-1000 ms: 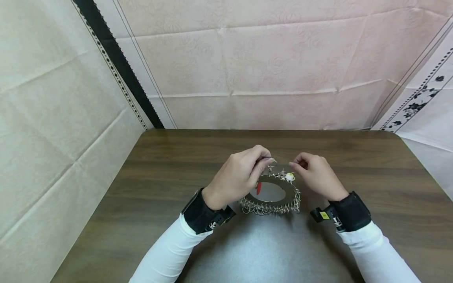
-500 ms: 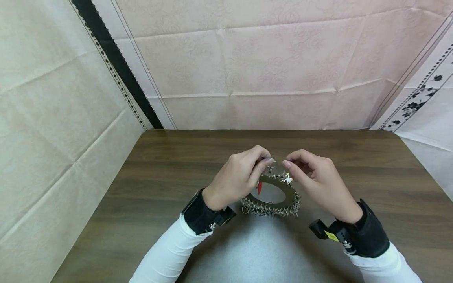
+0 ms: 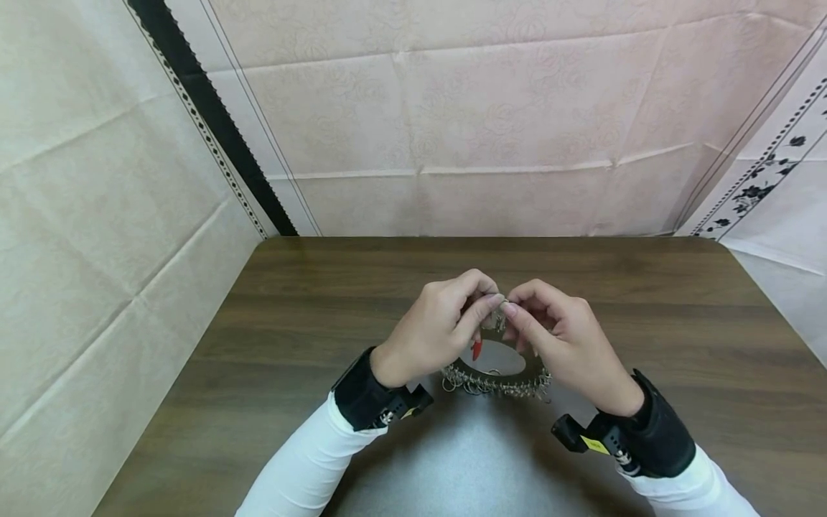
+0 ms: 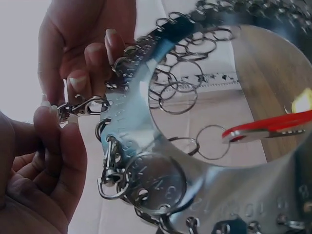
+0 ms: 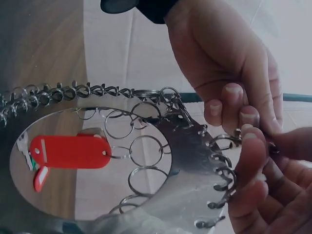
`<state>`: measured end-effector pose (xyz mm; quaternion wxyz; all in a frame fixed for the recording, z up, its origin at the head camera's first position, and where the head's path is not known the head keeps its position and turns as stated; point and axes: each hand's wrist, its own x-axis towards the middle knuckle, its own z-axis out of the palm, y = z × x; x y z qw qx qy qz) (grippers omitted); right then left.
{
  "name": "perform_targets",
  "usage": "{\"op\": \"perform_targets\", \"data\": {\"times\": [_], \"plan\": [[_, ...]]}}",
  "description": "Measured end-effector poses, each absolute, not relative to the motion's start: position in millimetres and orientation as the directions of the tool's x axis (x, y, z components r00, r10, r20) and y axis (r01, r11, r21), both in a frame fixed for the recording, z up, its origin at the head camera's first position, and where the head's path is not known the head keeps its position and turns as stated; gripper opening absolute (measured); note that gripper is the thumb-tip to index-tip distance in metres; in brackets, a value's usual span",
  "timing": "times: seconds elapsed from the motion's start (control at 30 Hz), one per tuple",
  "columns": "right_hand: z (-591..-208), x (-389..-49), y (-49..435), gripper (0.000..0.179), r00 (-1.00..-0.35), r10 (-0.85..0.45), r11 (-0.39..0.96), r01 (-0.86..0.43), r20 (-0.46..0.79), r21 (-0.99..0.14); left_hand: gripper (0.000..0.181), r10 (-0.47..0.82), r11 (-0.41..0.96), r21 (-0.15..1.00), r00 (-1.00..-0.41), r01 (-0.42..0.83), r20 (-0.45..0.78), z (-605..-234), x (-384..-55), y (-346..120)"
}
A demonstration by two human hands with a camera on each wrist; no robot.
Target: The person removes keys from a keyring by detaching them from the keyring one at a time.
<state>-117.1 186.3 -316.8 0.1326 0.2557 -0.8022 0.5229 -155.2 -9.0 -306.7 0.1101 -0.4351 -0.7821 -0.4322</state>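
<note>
A metal ring plate (image 4: 134, 107) with stamped numbers has small clasps and split rings all round its edge. My left hand (image 3: 429, 327) pinches a small metal clasp (image 4: 80, 107) on the plate's edge between thumb and forefinger. Close against it, the thumb and forefinger of my right hand (image 3: 565, 341) pinch the same clasp's end, largely covered by fingertips. A red key tag (image 5: 70, 152) hangs on a ring, seen through the plate's opening. Beside the clasp, a round numbered disc (image 4: 153, 183) lies against the plate. Whether the plate touches the table cannot be told.
The brown wooden table (image 3: 310, 373) spreads under both hands. Pale patterned cloth (image 3: 517, 122) hangs behind its far edge and at both sides. A black camera band (image 3: 652, 431) sits on each wrist. Several loose split rings (image 5: 146, 151) dangle inside the plate's opening.
My right hand has come in from the right until its fingertips meet the left hand's at the clasp. The left hand has barely moved, and the plate sits slightly lower.
</note>
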Motion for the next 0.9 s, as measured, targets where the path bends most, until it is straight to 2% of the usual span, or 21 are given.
{"op": "perform_targets", "data": {"times": [0.17, 0.43, 0.53, 0.63, 0.7, 0.8, 0.9], "plan": [[-316.5, -115.9, 185.2, 0.009, -0.819, -0.294, 0.275, -0.566, 0.492, -0.777, 0.009, 0.594, 0.231, 0.629, -0.62, 0.742, 0.513, -306.7, -153.8, -9.5], [-316.5, -112.6, 185.1, 0.013, -0.786, -0.278, 0.266, -0.615, 0.552, -0.742, 0.012, 0.634, 0.15, 0.68, -0.597, 0.718, 0.491, -304.9, -160.4, -13.2], [-315.6, -111.6, 185.3, 0.015, -0.778, -0.247, 0.258, -0.627, 0.577, -0.735, 0.015, 0.622, 0.173, 0.694, -0.624, 0.699, 0.474, -303.4, -167.8, -18.1], [-314.8, -111.0, 185.5, 0.015, -0.774, -0.221, 0.241, -0.632, 0.593, -0.736, 0.016, 0.637, 0.266, 0.701, -0.667, 0.661, 0.386, -302.0, -175.8, -26.5], [-314.6, -110.7, 185.2, 0.015, -0.767, -0.208, 0.227, -0.641, 0.607, -0.733, 0.016, 0.677, 0.35, 0.677, -0.674, 0.647, 0.294, -301.6, -180.7, -32.4], [-313.8, -109.9, 184.2, 0.016, -0.757, -0.184, 0.184, -0.654, 0.627, -0.734, 0.017, 0.753, 0.428, 0.625, -0.64, 0.653, 0.154, -302.2, -184.1, -38.6], [-312.2, -108.6, 183.8, 0.015, -0.753, -0.154, 0.149, -0.658, 0.64, -0.738, 0.024, 0.81, 0.436, 0.602, -0.583, 0.669, 0.062, -304.2, -184.2, -39.6]]}}
